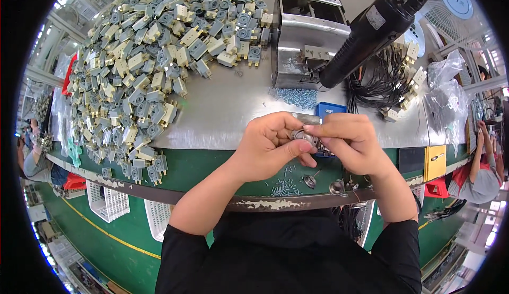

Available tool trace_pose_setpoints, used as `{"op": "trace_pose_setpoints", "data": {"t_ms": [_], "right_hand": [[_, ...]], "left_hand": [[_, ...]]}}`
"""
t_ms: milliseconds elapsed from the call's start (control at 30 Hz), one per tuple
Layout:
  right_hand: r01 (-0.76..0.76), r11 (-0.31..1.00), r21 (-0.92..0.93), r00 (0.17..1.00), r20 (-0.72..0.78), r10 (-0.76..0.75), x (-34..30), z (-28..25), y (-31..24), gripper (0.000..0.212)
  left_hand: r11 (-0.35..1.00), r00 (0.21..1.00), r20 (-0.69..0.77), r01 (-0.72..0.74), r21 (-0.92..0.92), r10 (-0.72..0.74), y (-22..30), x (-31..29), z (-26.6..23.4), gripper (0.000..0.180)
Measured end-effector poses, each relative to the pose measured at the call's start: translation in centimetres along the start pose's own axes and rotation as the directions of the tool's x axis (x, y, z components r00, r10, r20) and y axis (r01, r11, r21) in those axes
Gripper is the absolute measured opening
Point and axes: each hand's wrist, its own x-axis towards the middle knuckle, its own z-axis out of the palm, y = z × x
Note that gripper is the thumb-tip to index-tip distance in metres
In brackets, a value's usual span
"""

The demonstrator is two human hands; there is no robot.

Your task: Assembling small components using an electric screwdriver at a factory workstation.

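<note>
Both hands meet over the near edge of the bench. My left hand (268, 145) is closed, thumb and fingers around a small round metal part (304, 135). Closed in a pinch, my right hand (351, 141) grips the same part from the other side. Fingers cover much of it, so its exact kind is unclear. Behind the hands stands a small blue box (331, 107), partly hidden. Below them, silvery screws (286, 189) lie loose on the green bench edge. Similar round metal parts with short stems, one of them a metal cup (336, 187), lie beside the screws.
A large heap of grey and cream plastic housings (143, 66) fills the left. A metal feeder machine (302, 39) stands at centre back, blue screws (297, 98) before it. A black powered screwdriver (366, 34) leans at right, near black wires (376, 77). Co-workers sit at both sides.
</note>
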Motion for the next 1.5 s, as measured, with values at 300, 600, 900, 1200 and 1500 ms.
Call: {"op": "trace_pose_setpoints", "data": {"t_ms": [300, 600, 900, 1200, 1500], "right_hand": [[-0.104, 0.95, -0.295, 0.987, 0.09, 0.136, -0.2, -2.7, 0.3, 0.042], [-0.195, 0.75, -0.632, 0.94, 0.098, 0.327, -1.4, -1.6, 1.6, 0.032], [-0.148, 0.772, -0.618, 0.936, 0.164, 0.311, -1.9, -1.8, 3.2, 0.023], [-0.097, 0.837, -0.538, 0.947, 0.208, 0.244, -1.6, -2.0, 3.4, 0.019], [-0.131, 0.832, -0.54, 0.921, 0.245, 0.304, -1.4, -2.1, 3.3, 0.016]], "left_hand": [[0.692, 0.967, 0.02, -0.197, 0.695, 0.255, 3.0, 0.7, -3.3, 0.035], [-0.405, 0.776, -0.244, 0.537, 0.74, 0.581, 4.3, 0.2, -9.7, 0.04], [0.214, 0.74, -0.523, 0.479, 0.851, 0.423, 3.2, 0.3, -9.4, 0.037], [0.96, 0.924, -0.374, -0.035, -0.278, -0.075, 2.7, 1.5, -6.7, 0.034], [0.968, 0.943, -0.324, 0.005, 0.252, 0.08, 0.8, 0.7, -2.8, 0.045]]}}
